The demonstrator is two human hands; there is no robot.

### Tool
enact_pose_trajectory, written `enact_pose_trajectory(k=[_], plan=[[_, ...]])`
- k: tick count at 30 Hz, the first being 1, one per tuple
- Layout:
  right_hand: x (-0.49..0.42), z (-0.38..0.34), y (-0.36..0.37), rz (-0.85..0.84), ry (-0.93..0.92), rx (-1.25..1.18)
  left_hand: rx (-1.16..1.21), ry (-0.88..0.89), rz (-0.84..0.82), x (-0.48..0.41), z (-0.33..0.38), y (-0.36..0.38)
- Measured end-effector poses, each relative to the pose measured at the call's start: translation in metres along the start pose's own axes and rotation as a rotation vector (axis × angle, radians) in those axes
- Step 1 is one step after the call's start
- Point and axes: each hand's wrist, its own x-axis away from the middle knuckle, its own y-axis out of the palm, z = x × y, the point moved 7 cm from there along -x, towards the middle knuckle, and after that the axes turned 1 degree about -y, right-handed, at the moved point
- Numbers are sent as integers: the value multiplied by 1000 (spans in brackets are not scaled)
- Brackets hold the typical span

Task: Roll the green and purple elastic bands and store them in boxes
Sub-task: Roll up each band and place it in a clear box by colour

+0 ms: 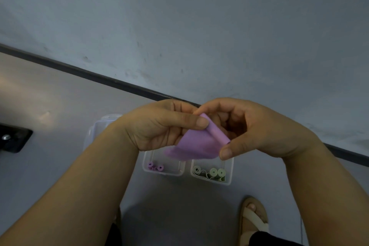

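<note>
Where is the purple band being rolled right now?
Head view, centre: the purple band is pinched between the left hand and right hand, above the purple-roll box and the green-roll box on the floor.

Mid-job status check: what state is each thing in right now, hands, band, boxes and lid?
Purple elastic band: partly rolled, loose tail hanging.
Left hand: pinches the band's flat part.
Right hand: grips the rolled end.
Left clear plastic box: open, holding two purple rolls.
Right clear plastic box: open, holding three green rolls, one looking loosened.
Clear plastic lid: off, lying beside the left box.
</note>
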Motion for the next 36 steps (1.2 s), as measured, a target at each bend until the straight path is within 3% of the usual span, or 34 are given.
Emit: enact_pose_trajectory(k=[6, 18, 23, 36], plan=[[0, 0, -3, 27, -25, -38, -51, 43, 140, -2, 3, -7], [-6, 7, -31, 579, -52, -81, -213, 285, 684, 9, 26, -37], [-6, 9, -38, 734, -73, -55, -205, 342, 749, 11, 29, -38], [-4, 7, -43, 774, -128, 54, -386, 326, 774, 13, 35, -31]])
